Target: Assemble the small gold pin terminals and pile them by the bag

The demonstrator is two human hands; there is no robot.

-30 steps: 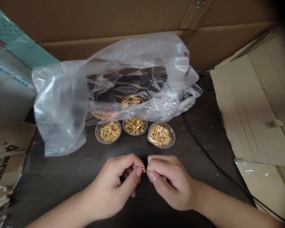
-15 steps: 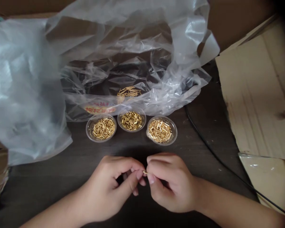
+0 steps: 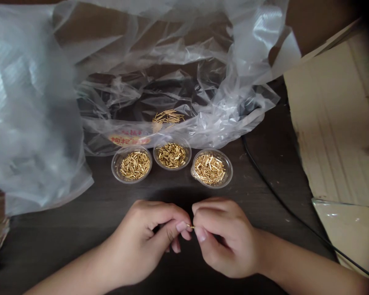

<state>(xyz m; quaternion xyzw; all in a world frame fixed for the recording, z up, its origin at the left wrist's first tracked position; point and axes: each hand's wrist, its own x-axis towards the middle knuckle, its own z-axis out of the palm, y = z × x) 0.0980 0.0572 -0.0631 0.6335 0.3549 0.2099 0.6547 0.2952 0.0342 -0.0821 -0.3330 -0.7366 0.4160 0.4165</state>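
Between the fingertips of my two hands, just in front of three cups, is a small gold pin (image 3: 190,226). My left hand (image 3: 160,239) pinches its left end with thumb and forefinger. My right hand (image 3: 223,235) pinches the right end, its other fingers curled in. Small gold pieces fill the left clear cup (image 3: 134,165), the middle clear cup (image 3: 172,156) and the right clear cup (image 3: 210,169). Longer gold pins (image 3: 169,117) lie in a loose pile on the plastic behind the middle cup.
Crumpled clear plastic (image 3: 187,90) with red and yellow print spreads across the back. A cloudy plastic bag (image 3: 33,123) stands at the left. Cardboard (image 3: 332,123) lies at the right, and a black cable (image 3: 283,203) crosses the dark table (image 3: 110,213).
Both hands have shifted slightly right in view, still pinching the pin. A little more of the gold pin shows between the fingertips. The view has moved slightly.
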